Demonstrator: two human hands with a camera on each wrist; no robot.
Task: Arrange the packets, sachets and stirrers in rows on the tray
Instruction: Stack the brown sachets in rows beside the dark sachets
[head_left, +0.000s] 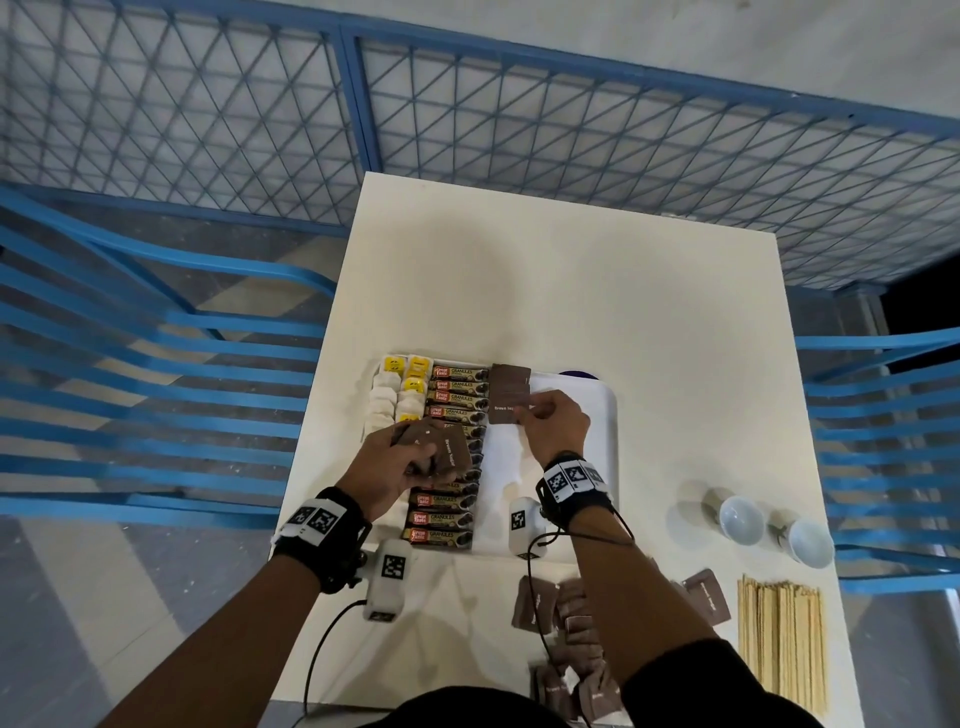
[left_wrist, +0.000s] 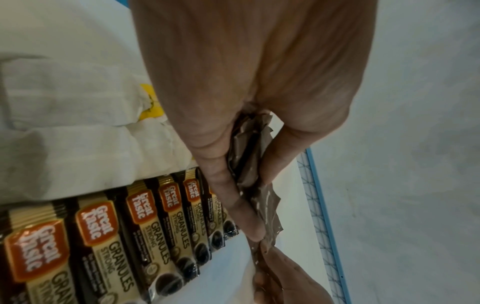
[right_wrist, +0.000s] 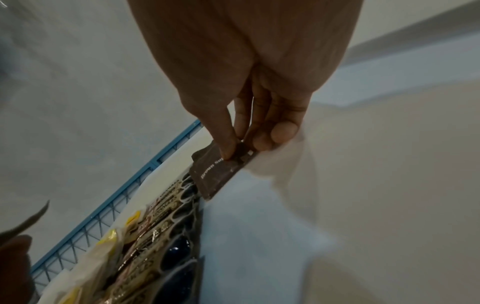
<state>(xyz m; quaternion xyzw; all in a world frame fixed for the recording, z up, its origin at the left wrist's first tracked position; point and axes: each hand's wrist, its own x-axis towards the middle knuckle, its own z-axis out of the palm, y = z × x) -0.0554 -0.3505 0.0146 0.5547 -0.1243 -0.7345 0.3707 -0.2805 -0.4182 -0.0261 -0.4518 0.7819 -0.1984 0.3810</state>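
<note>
A white tray (head_left: 605, 415) is seen on a cream table (head_left: 571, 291). Yellow-tagged white tea bags (head_left: 400, 387) are laid beside coffee sachets (head_left: 457, 387) printed in dark brown and cream, each with an orange-red logo patch and white lettering. Plain brown sugar packets (head_left: 510, 395) with small white lettering are shown on the tray, and more of the same brown (head_left: 535, 603) on the table. Pale wooden stirrers (head_left: 782, 639) and two white cups (head_left: 743, 519) are seen at the right. Blue mesh fencing (head_left: 208, 130) is shown behind, and black-and-white checkered markers are worn on black wristbands (head_left: 571, 480)
</note>
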